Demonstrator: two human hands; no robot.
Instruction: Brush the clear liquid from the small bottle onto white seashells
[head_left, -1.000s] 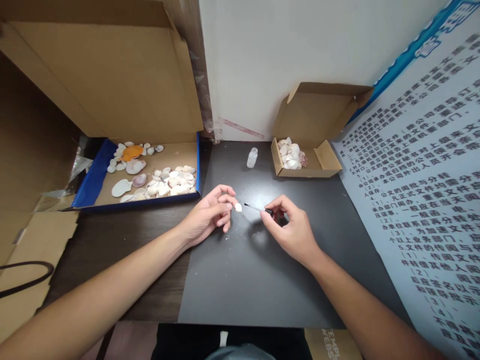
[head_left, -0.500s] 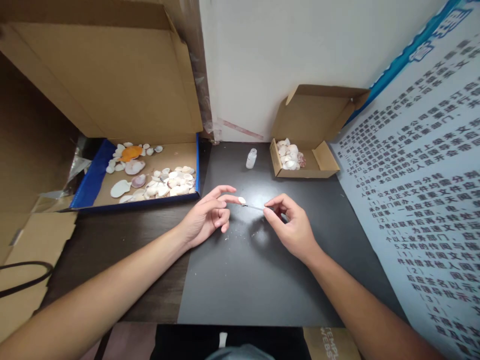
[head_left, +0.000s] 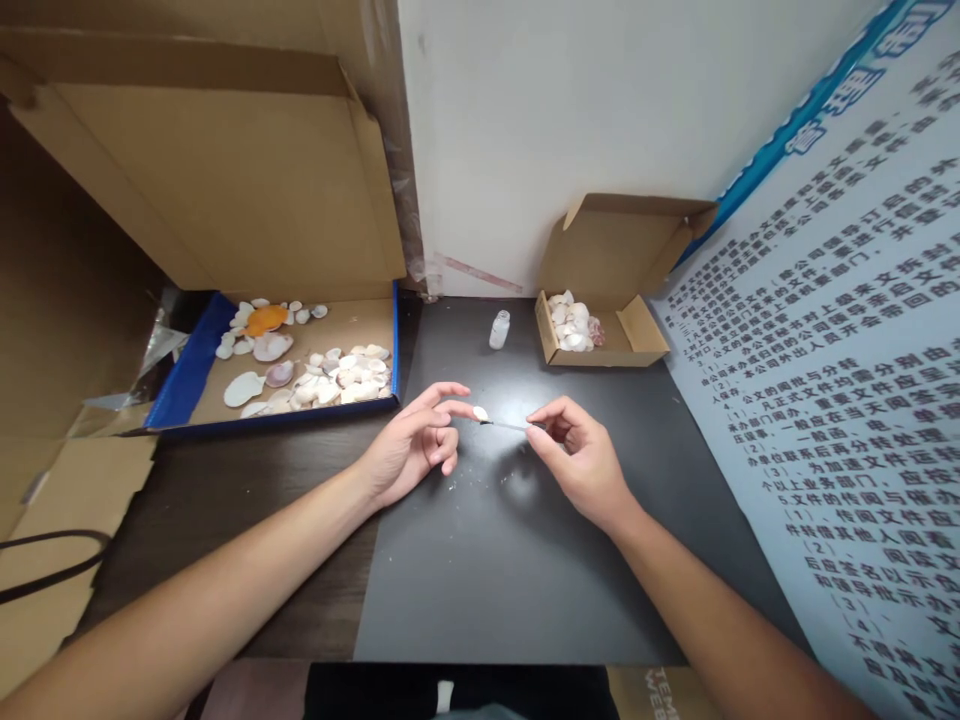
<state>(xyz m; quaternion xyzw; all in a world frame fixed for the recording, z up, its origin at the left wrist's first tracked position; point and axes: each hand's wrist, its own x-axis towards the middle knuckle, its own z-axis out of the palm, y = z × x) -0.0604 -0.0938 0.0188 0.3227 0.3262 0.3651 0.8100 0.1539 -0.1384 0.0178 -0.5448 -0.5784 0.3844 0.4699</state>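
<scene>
A small white seashell sits at the tip of one outstretched finger of my left hand. The other fingers of that hand are partly bent, with the thumb lying against them. My right hand pinches a thin brush between thumb and forefinger. Its dark tip points left and meets the shell's lower edge, just above the dark grey mat. Pale crumbs lie on the mat below both hands. Beyond them stands a small clear bottle with whitish contents.
At the left, an open blue-edged cardboard box holds many shells and an orange one. A smaller open carton with white shells stands at the back right. A white wall and a printed poster border the table.
The view has shifted slightly, so the boxes and bottle sit a little lower. Both hands keep nearly the same pose, and the brush tip remains at the shell.
</scene>
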